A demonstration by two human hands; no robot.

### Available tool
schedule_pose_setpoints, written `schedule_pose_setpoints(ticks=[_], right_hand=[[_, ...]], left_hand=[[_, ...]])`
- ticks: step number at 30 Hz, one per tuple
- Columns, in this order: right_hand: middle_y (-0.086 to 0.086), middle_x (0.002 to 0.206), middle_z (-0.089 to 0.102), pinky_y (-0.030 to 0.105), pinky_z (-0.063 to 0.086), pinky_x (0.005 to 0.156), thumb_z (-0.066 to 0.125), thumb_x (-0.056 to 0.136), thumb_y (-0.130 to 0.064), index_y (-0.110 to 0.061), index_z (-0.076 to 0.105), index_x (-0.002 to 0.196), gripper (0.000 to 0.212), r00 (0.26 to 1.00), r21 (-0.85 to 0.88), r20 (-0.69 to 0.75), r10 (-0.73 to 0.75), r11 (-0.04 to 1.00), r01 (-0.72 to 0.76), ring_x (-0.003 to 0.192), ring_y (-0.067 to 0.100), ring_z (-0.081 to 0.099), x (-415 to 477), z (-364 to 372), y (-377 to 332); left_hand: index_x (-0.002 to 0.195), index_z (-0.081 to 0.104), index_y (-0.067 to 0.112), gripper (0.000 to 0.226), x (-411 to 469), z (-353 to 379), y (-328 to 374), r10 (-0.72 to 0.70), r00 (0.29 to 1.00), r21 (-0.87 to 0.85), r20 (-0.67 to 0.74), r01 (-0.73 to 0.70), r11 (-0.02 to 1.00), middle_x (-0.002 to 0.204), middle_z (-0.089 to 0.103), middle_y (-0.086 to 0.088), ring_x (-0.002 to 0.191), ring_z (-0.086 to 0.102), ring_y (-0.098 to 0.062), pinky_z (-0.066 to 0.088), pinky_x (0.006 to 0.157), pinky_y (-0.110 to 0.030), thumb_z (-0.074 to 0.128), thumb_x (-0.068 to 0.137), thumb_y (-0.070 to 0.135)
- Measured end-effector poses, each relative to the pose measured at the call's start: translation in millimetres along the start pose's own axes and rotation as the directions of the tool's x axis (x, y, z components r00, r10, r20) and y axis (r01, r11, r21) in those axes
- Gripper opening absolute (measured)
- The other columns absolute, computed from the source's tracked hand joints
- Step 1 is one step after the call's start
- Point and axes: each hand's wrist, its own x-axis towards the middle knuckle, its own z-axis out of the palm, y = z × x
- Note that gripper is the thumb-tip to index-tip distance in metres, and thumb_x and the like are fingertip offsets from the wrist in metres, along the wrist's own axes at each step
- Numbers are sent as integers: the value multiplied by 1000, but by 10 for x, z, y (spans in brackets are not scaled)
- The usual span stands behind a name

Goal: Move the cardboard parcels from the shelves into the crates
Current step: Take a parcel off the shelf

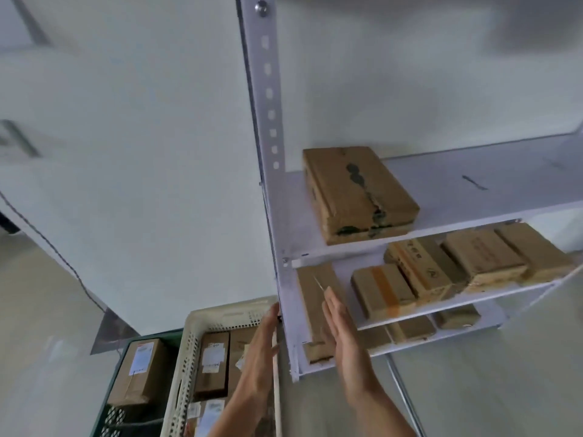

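A flat cardboard parcel (356, 193) with a dark stain lies on the upper white shelf (473, 197). The shelf below carries several parcels, one long parcel (310, 307) at its left end and another with orange tape (380, 290). My right hand (344, 335) is raised with straight fingers in front of the long parcel. My left hand (262, 351) is also flat, over the cream crate (202, 323), left of the shelf post. Neither hand holds anything. The cream crate holds several labelled parcels; the green crate (126, 351) beside it holds one (138, 373).
The perforated white shelf post (271, 121) stands between the crates and the shelves. A lower shelf carries more parcels (413, 329). A pale wall panel fills the left, with grey floor beneath. A metal leg (403, 395) runs down at the right.
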Motion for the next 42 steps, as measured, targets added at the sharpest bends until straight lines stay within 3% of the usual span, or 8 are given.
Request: schedule_pose_setpoints(ticks=[4,8,14,19,24,31,39,42], right_hand=[[-24,167,37,35,26,130,39,94,-66,-45,38,157,66,995,-14,-35,-90,996,90,152,-5,36,-85,-520,-504],[-19,170,34,23,31,121,33,97,-61,-32,30,165,74,975,-31,-95,-199,980,197,152,-2,36,-25,-963,-953],[-13,171,34,31,25,128,37,94,-64,-32,32,165,78,944,-20,-193,-266,963,268,153,2,36,497,-1396,-1575],[-4,175,26,38,18,131,27,111,-56,-23,28,167,65,956,-121,-210,-206,975,184,160,13,26,1276,-1583,-1907],[3,173,32,46,27,130,31,109,-64,-19,30,167,73,986,-261,-167,-2,964,-42,157,22,35,2070,-1611,-2120],[-1,136,64,40,46,97,31,106,-70,-13,42,161,80,989,-302,-66,132,942,-146,119,18,60,2444,-1518,-2257],[-6,133,71,35,50,100,42,88,-75,-28,65,137,72,989,-110,-32,-145,984,141,128,14,63,2405,-1501,-2469],[-7,135,70,41,46,112,41,89,-73,-33,66,128,62,986,-89,-30,-167,982,164,131,12,61,2343,-1541,-2416]], left_hand=[[161,44,37,81,-137,551,319,88,996,19,32,-89,996,167,42,13,153,39,-7,34,118,-34,38,88,71],[164,40,34,81,-59,891,679,204,978,37,40,-206,978,169,41,14,154,38,-6,36,118,-32,35,91,66],[167,37,36,82,525,1112,1354,323,945,56,-61,-320,946,166,38,18,151,37,-5,30,128,-41,42,98,81],[171,27,32,70,1323,1139,1713,185,965,96,-187,-169,981,180,20,4,165,20,-24,18,132,-52,35,110,67],[168,36,18,79,1921,1153,1966,0,986,66,-167,11,998,176,34,-10,161,32,-37,24,132,-59,28,109,70],[162,49,18,77,2098,1173,2076,-9,993,-5,-122,9,1000,165,51,-11,153,45,-34,33,129,-54,26,110,70],[134,66,23,58,1991,1178,2353,254,942,-155,-219,-290,944,142,64,4,116,64,-6,47,77,-20,28,113,62],[135,65,18,61,1933,1209,2250,250,943,-189,-221,-293,937,143,63,3,140,55,-19,43,109,-30,26,113,61]])
